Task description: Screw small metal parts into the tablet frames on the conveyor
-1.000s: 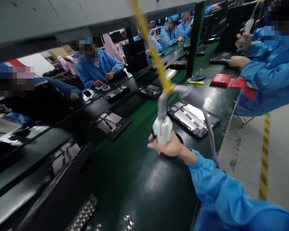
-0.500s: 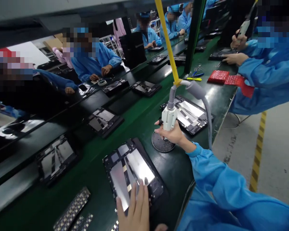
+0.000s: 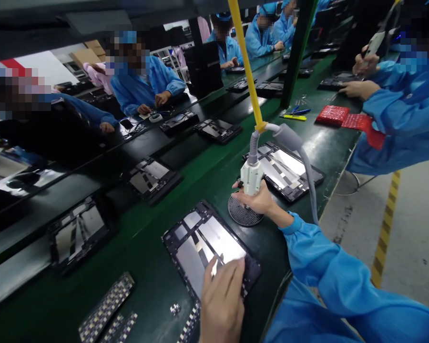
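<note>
My right hand (image 3: 257,199) is wrapped round a white electric screwdriver (image 3: 252,177), which hangs by its grey cable from a yellow strap. The tool points down over a round black perforated tray (image 3: 246,209) on the green bench. An opened tablet (image 3: 186,255) lies nearer to me, showing silvery battery panels and a dark ribbon strip. Over its lower part is my left hand (image 3: 221,302), fingers bent and mostly together at the tablet's surface. The thumb and whatever is under the fingertips are hidden.
Another opened tablet (image 3: 286,174) lies beyond the tray. Strips of small parts (image 3: 105,307) sit at the near left. More tablets (image 3: 80,233) line the left side. Red bubble wrap (image 3: 331,116) and pliers (image 3: 295,114) lie farther off. Co-workers (image 3: 143,81) sit along the benches.
My left hand has gone from flat, spread fingers to bent fingers, slightly farther right on the tablet. The tablet has shifted a little to the right. The right hand still holds the screwdriver over the tray.
</note>
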The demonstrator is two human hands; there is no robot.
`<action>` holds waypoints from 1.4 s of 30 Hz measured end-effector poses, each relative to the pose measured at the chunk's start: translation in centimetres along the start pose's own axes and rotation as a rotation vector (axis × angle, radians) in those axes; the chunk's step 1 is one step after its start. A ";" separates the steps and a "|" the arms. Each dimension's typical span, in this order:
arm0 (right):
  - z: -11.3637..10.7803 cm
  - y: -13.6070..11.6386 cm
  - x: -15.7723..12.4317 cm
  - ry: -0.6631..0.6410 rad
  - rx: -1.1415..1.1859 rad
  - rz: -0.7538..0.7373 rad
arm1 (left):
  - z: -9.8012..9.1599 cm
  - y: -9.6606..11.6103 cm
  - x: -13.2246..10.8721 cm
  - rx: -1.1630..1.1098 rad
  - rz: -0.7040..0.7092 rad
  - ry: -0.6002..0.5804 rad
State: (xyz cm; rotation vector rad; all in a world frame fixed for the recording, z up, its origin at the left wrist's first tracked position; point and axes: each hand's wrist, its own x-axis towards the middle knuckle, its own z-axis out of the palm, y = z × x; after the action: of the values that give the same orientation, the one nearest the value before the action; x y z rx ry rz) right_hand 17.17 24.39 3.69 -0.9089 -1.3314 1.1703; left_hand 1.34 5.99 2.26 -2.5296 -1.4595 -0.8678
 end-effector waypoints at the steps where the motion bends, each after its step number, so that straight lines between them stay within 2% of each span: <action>1: 0.0 0.0 0.0 -0.007 -0.007 -0.004 | -0.9 -0.6 -0.2 -0.003 -0.086 0.031; 4: -0.1 0.3 0.1 -0.032 -0.026 -0.017 | -4.2 -2.7 -1.0 0.071 -0.440 0.067; 7: -0.1 0.0 -0.1 -0.018 -0.043 -0.030 | -7.1 -4.9 -1.7 0.030 -0.677 0.093; 9: 0.2 -0.8 -0.4 0.028 -0.047 -0.066 | -8.2 -6.0 -2.3 -0.086 -0.826 0.115; 11: 0.9 -2.1 -0.7 0.059 -0.024 -0.131 | -8.3 -6.7 -3.0 -0.276 -1.000 0.151; 12: 1.5 -2.8 -0.8 0.034 0.003 -0.162 | -8.0 -7.0 -3.4 -0.391 -1.089 0.175; 15: 4.0 -4.9 -1.8 -0.133 0.079 -0.167 | -6.6 -7.4 -3.8 -0.691 -1.277 0.210; 17: 6.1 -5.8 -2.8 -0.254 0.128 -0.125 | -5.7 -7.6 -3.6 -0.774 -1.274 0.146; 19: 8.3 -6.4 -3.7 -0.343 0.179 -0.089 | -5.0 -8.0 -3.2 -0.757 -1.214 0.096; 22: 11.3 -6.7 -4.5 -0.443 0.196 -0.030 | -4.2 -9.0 -2.7 -0.670 -1.130 0.126; 26: 14.5 -6.2 -4.8 -0.475 0.184 0.039 | -3.4 -10.4 -2.7 -0.621 -1.087 0.186; 30: 17.1 -4.7 -5.0 -0.512 0.198 0.121 | -2.9 -10.9 -2.7 -0.651 -1.085 0.204; 34: 18.4 -3.4 -5.2 -0.502 0.175 0.155 | -2.7 -11.0 -2.7 -0.702 -1.107 0.209; 42: 18.7 -2.3 -5.4 -0.523 0.161 0.099 | -2.2 -11.3 -2.8 -0.814 -1.199 0.245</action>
State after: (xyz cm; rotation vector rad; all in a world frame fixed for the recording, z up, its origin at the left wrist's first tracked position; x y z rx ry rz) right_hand -0.37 16.10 6.15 -0.5734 -1.5850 1.6413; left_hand -9.97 9.12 0.48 -1.4327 -2.9425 -2.1406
